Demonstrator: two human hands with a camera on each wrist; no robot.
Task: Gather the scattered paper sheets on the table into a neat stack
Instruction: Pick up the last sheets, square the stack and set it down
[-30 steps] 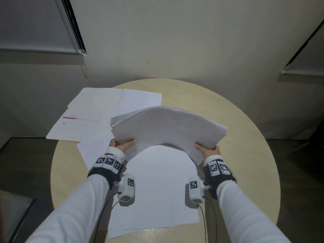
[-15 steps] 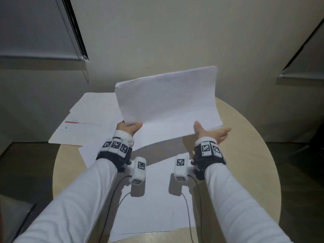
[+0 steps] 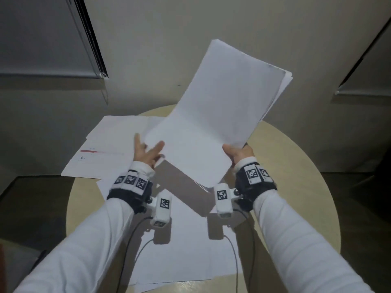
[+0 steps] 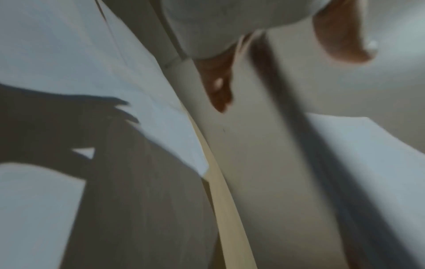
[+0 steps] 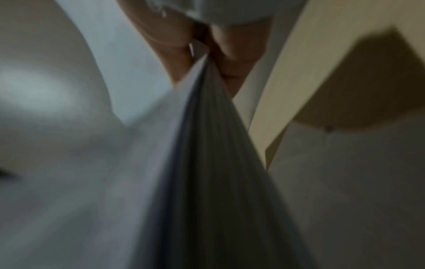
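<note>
A thick stack of white sheets (image 3: 220,115) is held up above the round beige table (image 3: 296,187), leaning to the upper right. My right hand (image 3: 238,154) grips its lower right edge. In the right wrist view the thumb and fingers (image 5: 174,54) pinch the stack (image 5: 184,163) at its edge. My left hand (image 3: 149,148) has its fingers spread and straight against the stack's lower left corner. Loose sheets (image 3: 110,149), one with a red line, lie at the table's left back. More sheets (image 3: 179,254) lie at the front under my wrists.
The loose sheets at the left back hang over the table's edge. A pale wall stands close behind the table, with dark window blinds (image 3: 42,34) at the upper left. Bare tabletop shows on the right side. The floor around is dark.
The stack was bowed flat between both hands, then stood upright, and now leans right. My right hand has closed on its edge. My left hand has let go and spread its fingers.
</note>
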